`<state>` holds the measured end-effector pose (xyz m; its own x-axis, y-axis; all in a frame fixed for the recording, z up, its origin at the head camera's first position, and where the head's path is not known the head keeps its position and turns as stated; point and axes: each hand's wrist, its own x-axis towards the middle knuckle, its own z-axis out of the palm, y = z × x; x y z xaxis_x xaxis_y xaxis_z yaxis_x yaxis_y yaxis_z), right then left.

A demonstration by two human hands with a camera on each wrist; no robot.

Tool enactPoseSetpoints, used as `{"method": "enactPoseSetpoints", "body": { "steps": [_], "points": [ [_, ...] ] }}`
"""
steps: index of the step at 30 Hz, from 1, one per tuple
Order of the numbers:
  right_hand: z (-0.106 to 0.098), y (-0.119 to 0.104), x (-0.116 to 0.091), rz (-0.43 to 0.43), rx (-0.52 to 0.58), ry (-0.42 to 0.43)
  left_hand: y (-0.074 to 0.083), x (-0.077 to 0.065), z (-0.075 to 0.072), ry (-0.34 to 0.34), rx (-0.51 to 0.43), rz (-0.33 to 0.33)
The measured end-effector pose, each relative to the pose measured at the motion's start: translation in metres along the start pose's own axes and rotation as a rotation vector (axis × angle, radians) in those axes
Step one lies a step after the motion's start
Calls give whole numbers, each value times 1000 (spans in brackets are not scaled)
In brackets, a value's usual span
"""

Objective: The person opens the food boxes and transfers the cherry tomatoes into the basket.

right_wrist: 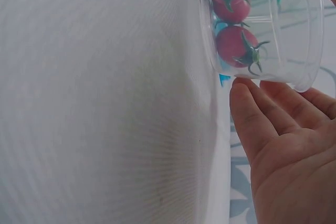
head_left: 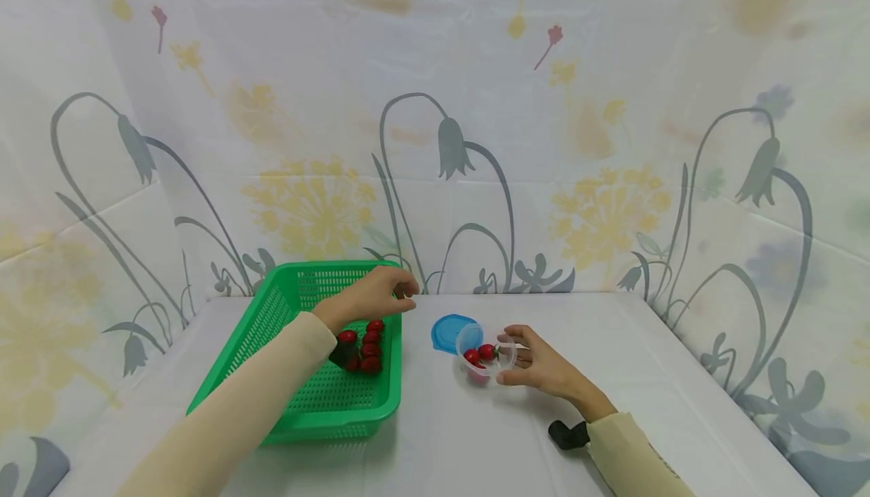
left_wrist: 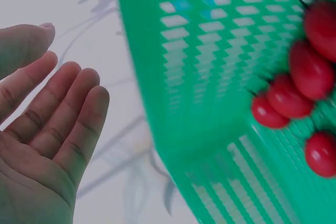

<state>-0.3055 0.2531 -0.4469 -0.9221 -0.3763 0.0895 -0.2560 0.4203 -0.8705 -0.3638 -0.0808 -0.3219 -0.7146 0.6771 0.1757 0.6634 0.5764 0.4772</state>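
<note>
A clear plastic container point(head_left: 504, 362) with a few red cherry tomatoes point(right_wrist: 236, 45) inside stands on the white-covered table. Around its right side my right hand point(head_left: 538, 365) holds it, the fingers against the wall and the thumb near the rim. My left hand point(head_left: 372, 294) is over the right edge of a green perforated basket point(head_left: 306, 431), nothing in it; in the left wrist view its palm shows with fingers extended. Several cherry tomatoes point(head_left: 370, 365) lie in a group on the right part of the basket floor, partly hidden by the left wrist.
A blue round lid point(head_left: 448, 331) lies on the table just behind and left of the container. White table cloth point(head_left: 462, 452) stretches in front. A white curtain point(head_left: 435, 66) printed with flowers hangs behind the table. Black wrist-worn devices point(head_left: 568, 435) sit under the cuffs.
</note>
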Motion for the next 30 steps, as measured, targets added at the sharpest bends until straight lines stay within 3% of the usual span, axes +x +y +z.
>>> {"method": "enactPoseSetpoints", "body": {
  "steps": [4,10,16,25,30],
  "points": [
    [0,0,1,-3,-3,-4,15,11,7,-8,8,42],
    [1,0,0,16,4,1,38,26,21,-47,36,48],
    [1,2,2,18,22,1,50,42,36,-101,80,75],
    [-1,3,1,-9,25,-3,69,61,58,-211,84,35],
    [-1,3,1,-23,42,-17,71,70,76,-250,109,-2]
  ]
}}
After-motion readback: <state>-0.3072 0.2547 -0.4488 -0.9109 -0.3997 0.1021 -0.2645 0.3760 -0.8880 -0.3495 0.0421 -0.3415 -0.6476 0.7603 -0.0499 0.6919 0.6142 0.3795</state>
